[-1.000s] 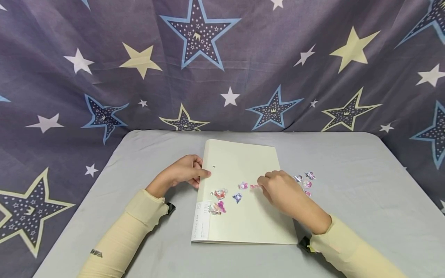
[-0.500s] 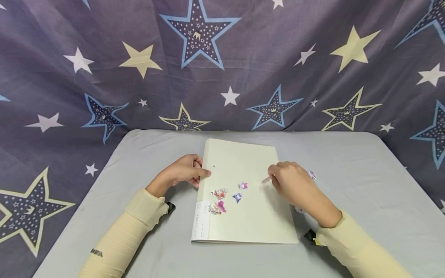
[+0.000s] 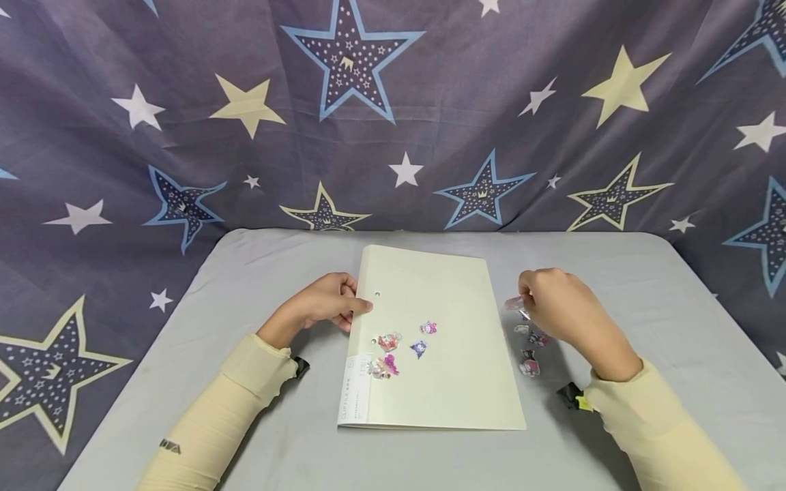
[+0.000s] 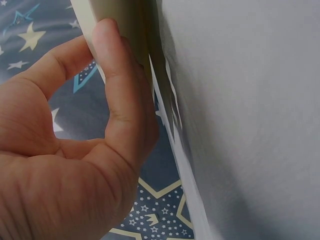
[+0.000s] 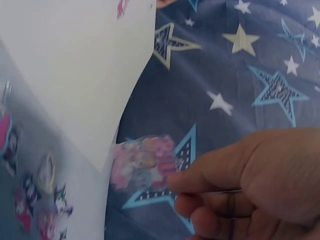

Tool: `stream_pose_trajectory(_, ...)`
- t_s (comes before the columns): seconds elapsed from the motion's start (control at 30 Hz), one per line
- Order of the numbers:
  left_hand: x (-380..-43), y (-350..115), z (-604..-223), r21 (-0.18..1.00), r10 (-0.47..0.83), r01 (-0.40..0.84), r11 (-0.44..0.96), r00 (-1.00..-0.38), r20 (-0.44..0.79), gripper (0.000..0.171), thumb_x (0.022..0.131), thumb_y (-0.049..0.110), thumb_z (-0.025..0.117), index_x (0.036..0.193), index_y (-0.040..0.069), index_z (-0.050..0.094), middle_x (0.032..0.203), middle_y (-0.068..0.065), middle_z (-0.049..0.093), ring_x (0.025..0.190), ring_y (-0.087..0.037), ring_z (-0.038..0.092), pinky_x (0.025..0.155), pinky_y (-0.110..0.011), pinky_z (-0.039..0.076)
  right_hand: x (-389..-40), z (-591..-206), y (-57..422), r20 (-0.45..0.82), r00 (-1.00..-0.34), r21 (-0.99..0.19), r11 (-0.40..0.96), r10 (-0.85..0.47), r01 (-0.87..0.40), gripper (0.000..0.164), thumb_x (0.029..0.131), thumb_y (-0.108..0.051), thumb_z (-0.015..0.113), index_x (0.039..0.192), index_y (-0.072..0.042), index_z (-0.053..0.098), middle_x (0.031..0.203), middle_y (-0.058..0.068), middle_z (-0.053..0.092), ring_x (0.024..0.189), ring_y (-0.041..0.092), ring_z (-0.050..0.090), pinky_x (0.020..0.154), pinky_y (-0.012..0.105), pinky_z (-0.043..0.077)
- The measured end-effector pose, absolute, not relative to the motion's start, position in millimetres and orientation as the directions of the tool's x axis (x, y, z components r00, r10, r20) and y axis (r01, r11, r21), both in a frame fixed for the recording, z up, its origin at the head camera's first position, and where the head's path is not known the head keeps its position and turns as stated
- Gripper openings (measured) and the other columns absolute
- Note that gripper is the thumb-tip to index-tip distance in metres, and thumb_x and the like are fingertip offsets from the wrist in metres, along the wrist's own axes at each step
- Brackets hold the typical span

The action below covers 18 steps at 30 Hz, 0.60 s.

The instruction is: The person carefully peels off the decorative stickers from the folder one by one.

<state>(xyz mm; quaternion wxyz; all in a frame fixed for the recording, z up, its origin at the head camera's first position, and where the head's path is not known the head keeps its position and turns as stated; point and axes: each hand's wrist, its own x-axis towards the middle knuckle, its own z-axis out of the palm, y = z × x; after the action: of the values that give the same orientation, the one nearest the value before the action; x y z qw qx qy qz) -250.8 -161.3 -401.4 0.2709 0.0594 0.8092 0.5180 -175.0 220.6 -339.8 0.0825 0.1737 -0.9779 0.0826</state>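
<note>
A cream file folder [image 3: 442, 382] lies on the grey-covered table, with several small cartoon stickers on its lower left half, among them a purple one [image 3: 419, 350] and a red one [image 3: 389, 341]. My left hand [image 3: 325, 300] grips the folder's spine edge, thumb on the cover; the left wrist view shows the fingers [image 4: 117, 95] against the cream spine. Just beyond the folder's right edge, my right hand [image 3: 568, 314] pinches a clear, pink-printed sticker [image 5: 145, 164] by its edge. Below that hand lie several loose stickers [image 3: 529, 365] on the table, partly hidden by it.
The grey tabletop [image 3: 645, 327] extends on both sides of the folder. A dark star-patterned curtain [image 3: 430, 123] hangs behind it. A white label [image 3: 354, 392] covers the lower end of the spine.
My right hand has moved right, from above the folder to past its right edge, carrying the pink sticker. More loose stickers now show below it. My left hand has stayed in place.
</note>
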Motion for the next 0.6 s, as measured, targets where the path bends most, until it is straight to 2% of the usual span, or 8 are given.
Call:
stream_pose_trajectory(0.17, -250.4, -161.5, -401.0, 0.871, 0.378, -0.186, 0.455, -0.845, -0.378, 0.048, 0.080, 0.017, 0.076, 0.109, -0.003, 0.044, 0.077, -0.009, 0.052, 0.055, -0.021, 0.059, 0.058, -0.038, 0.061, -181.6, -339.9, 236.9, 0.067, -0.963, -0.103, 0.959, -0.260, -0.266, 0.018, 0.082, -0.010, 0.068, 0.068, -0.010, 0.056, 0.065, 0.004, 0.056, 0.057, 0.022, 0.052, 0.047, 0.036, 0.044)
stream_pose_trajectory(0.33, -250.1, -161.4, -401.2, 0.869, 0.377, -0.187, 0.459, -0.844, -0.381, 0.049, 0.080, 0.017, 0.076, 0.109, -0.003, 0.043, 0.078, -0.009, 0.052, 0.056, -0.021, 0.060, 0.059, -0.038, 0.061, -185.9, -341.4, 248.8, -0.019, -0.983, -0.086, 0.979, -0.185, -0.182, 0.025, 0.081, -0.025, 0.073, 0.076, -0.004, 0.061, 0.077, 0.017, 0.064, 0.067, 0.037, 0.061, 0.054, 0.051, 0.051)
stream_pose_trajectory(0.47, -250.5, -161.4, -401.6, 0.868, 0.374, -0.189, 0.460, -0.845, -0.382, 0.048, 0.080, 0.017, 0.076, 0.109, -0.003, 0.044, 0.078, -0.009, 0.052, 0.056, -0.021, 0.060, 0.059, -0.038, 0.061, -186.3, -340.3, 255.0, -0.083, -0.985, -0.072, 0.987, -0.150, -0.144, 0.025, 0.080, -0.024, 0.072, 0.080, -0.001, 0.063, 0.087, 0.024, 0.064, 0.074, 0.044, 0.061, 0.060, 0.056, 0.052)
stream_pose_trajectory(0.6, -250.6, -161.1, -401.6, 0.871, 0.380, -0.180, 0.457, -0.846, -0.375, 0.049, 0.080, 0.017, 0.076, 0.110, -0.003, 0.043, 0.078, -0.009, 0.052, 0.056, -0.020, 0.059, 0.059, -0.038, 0.061, -186.0, -338.5, 257.7, -0.162, -0.974, -0.051, 0.987, -0.157, -0.151, 0.010, 0.078, -0.011, 0.064, 0.078, -0.002, 0.061, 0.086, 0.023, 0.062, 0.074, 0.041, 0.061, 0.061, 0.055, 0.052)
